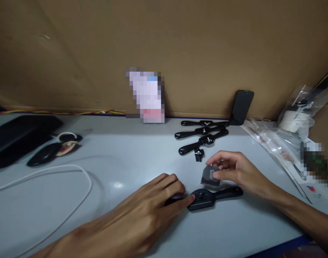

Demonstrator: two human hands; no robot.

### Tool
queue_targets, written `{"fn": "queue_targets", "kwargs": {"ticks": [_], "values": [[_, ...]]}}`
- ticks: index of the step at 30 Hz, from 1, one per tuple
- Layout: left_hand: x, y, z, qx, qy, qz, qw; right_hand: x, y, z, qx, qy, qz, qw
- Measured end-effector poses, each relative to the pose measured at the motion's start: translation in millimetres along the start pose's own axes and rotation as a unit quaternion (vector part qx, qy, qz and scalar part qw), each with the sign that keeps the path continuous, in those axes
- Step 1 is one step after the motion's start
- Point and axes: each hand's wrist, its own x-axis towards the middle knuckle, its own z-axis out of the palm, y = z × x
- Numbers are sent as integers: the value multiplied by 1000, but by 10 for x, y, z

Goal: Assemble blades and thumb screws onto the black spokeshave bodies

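A black spokeshave (204, 200) lies on the table in front of me, its right handle pointing off to the right. My left hand (164, 197) is closed over its left handle, with the thumb or a finger pressed at the edge of the middle body. Just above the tool, my right hand (231, 170) pinches a small dark flat piece (209, 176), possibly in a clear wrapper. Beyond it lies a small black cap with a wing screw (198, 154). Farther back, three more black spokeshaves (207, 139) with wing screws rest side by side.
A phone (241, 107) leans on the cardboard wall (196, 57), near a blurred upright box (151, 96). Plastic packets (279, 154) and a bagged white roll (294, 120) are at right. At left are a black case (24, 134), keys (67, 138) and a white cable (85, 175).
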Motion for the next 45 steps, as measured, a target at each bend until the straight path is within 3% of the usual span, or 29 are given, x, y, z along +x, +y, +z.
{"fn": "queue_targets", "kwargs": {"ticks": [6, 13, 20, 32, 34, 39, 45], "values": [[-23, -19, 34, 9, 7, 11, 1000, -35, 64, 98, 27, -24, 19, 999], [-57, -21, 88, 10, 26, -39, 999, -58, 102, 215, -115, -39, -48, 991], [-128, -72, 129, -8, 5, -17, 1000, -107, 136, 290, -222, -49, -126, 966], [-98, -73, 125, -4, 14, -16, 1000, -56, 169, 251, -245, -4, -157, 957], [-100, -74, 134, -2, 17, -16, 1000, 1, 188, 178, -274, 27, -188, 943], [-115, -82, 154, -6, 15, -16, 1000, 241, 254, 4, -401, 104, -259, 873], [-138, -90, 163, -17, 10, -23, 1000, 382, 293, 22, -514, 66, -267, 812]]}}
